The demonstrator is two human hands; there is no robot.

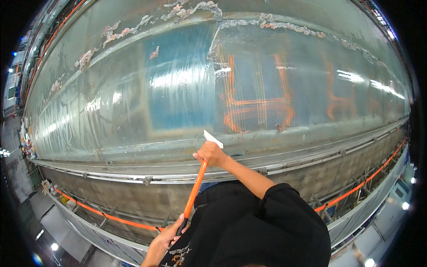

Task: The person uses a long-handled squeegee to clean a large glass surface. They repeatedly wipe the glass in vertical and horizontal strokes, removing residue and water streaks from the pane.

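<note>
A long orange-handled tool [195, 189] with a flat white head, which looks like a scraper, slants across in front of me. My right hand [211, 154] is closed around the upper part of its shaft, just below the white blade [213, 139]. Lower down, my left hand [168, 235] grips the black end of the handle. The blade is close to the lower edge of a large glossy greenish-blue panel [182, 84]; I cannot tell whether it touches.
Lumpy whitish-pink residue [120, 35] runs along the panel's upper part. Orange lines [260, 102] mark its right half. Below runs a metal rail [142, 173] above a brownish surface [111, 189]. An orange strip [106, 216] and railings curve along the lower edges.
</note>
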